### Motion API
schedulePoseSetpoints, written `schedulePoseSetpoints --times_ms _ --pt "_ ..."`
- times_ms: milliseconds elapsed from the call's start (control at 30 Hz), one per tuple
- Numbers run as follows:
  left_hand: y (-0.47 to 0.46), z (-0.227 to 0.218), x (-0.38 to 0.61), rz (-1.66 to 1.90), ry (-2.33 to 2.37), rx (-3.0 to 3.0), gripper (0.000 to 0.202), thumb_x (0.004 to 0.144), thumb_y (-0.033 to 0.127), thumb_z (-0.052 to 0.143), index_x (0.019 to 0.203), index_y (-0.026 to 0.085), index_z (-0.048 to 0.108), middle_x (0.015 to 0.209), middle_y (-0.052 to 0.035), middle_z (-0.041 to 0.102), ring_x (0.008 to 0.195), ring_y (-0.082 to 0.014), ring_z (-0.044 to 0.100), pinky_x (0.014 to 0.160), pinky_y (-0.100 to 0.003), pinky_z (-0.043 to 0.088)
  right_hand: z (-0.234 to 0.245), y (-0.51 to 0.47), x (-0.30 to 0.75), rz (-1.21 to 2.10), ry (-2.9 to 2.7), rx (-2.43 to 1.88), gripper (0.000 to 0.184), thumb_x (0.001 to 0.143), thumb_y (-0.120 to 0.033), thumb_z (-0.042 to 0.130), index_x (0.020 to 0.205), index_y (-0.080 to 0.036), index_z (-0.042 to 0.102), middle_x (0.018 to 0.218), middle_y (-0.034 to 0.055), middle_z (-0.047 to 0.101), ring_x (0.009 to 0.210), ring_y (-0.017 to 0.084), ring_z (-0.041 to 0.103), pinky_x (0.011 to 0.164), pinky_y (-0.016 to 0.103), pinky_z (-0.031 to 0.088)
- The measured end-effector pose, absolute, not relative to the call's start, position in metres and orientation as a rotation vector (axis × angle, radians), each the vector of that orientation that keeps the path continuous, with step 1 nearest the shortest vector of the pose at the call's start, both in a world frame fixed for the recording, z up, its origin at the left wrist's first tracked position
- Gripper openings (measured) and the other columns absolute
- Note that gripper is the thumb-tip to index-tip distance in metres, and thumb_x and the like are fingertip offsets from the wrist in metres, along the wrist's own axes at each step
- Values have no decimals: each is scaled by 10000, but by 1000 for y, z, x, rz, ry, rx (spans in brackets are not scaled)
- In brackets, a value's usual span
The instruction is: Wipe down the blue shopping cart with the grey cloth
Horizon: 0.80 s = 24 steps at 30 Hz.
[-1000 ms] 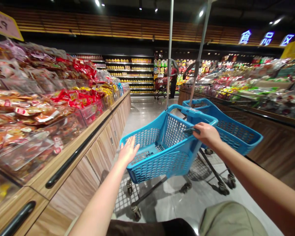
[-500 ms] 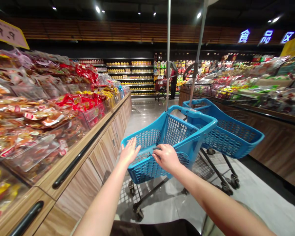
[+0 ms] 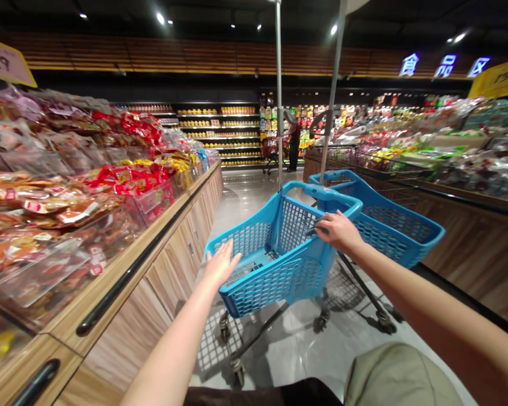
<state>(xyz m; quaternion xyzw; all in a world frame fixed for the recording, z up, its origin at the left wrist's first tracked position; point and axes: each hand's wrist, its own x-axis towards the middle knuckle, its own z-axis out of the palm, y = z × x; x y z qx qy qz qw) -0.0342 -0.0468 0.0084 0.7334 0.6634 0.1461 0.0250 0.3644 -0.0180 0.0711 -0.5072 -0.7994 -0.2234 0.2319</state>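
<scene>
A blue plastic shopping cart (image 3: 262,282) stands before me on dark legs with casters, its basket showing nothing inside. My left hand (image 3: 223,264) lies flat with fingers spread at the near left end of the basket rim. Over the side rim, close to the cart's handle end, is my right hand (image 3: 337,230). Its fingers are curled around a small dark object (image 3: 311,230) that I cannot make out. Whether this hand also touches the rim is unclear. A second blue cart (image 3: 398,231) stands just behind, to the right.
Wood-panelled bins (image 3: 161,282) heaped with packaged food line the left, with a black bar handle (image 3: 105,310). More bins (image 3: 469,231) flank the right. Grey poles (image 3: 279,84) rise by the carts. Farther down the aisle, a person (image 3: 294,146) stands near stocked shelves (image 3: 215,132).
My right hand has moved right and away along the cart's side rim, toward the handle end. My left hand stays at the near rim. The view has shifted slightly to the right.
</scene>
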Motion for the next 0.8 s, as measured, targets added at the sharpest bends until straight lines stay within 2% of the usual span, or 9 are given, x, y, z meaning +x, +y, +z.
schedulePoseSetpoints --times_ms 67,133,200,267,433,533,800 --pt "-47 10 -25 472 2065 2241 623 981 501 243 1514 178 243 1549 -123 315 1439 -265 280 1138 -629 156 70 -17 357 -608 -2177 -1445 225 900 -328 540 929 -211 731 1005 83 689 920 228 611 1022 429 350" --pt "-46 11 -19 493 2085 2202 627 982 491 248 1513 159 242 1542 -135 327 1431 -271 299 1137 -633 156 64 -23 334 -597 -2172 -1478 268 896 -335 522 1026 -198 712 975 93 690 876 224 613 949 392 402" --pt "-46 11 -16 518 2092 2181 626 983 485 250 1516 157 235 1541 -138 326 1426 -276 310 1137 -636 152 53 -36 301 -542 -2186 -1473 348 891 -342 515 1170 -183 650 969 102 687 881 229 610 888 358 422" --pt "-46 10 -15 542 2085 2178 621 985 479 242 1518 162 230 1544 -135 319 1426 -271 310 1140 -630 150 39 -53 264 -450 -2219 -1390 383 883 -346 528 1219 -181 610 982 102 680 905 229 602 866 338 420" --pt "-48 9 -26 538 2082 2184 613 986 466 233 1519 164 222 1557 -126 293 1438 -257 285 1143 -623 148 14 -82 195 -333 -2270 -1123 218 914 -338 515 997 -220 678 947 68 660 881 197 584 843 319 402" --pt "-48 10 -38 488 2065 2195 624 981 481 240 1523 173 215 1558 -129 290 1441 -261 274 1141 -612 172 17 -80 194 -391 -2381 -1042 234 941 -339 491 995 -227 689 925 63 655 841 180 589 789 304 397" --pt "-45 9 -51 461 2080 2202 660 968 517 259 1527 169 205 1545 -138 322 1443 -265 266 1146 -579 193 77 -24 323 -619 -2469 -1393 237 924 -342 511 933 -225 717 886 57 661 773 159 586 720 272 389"
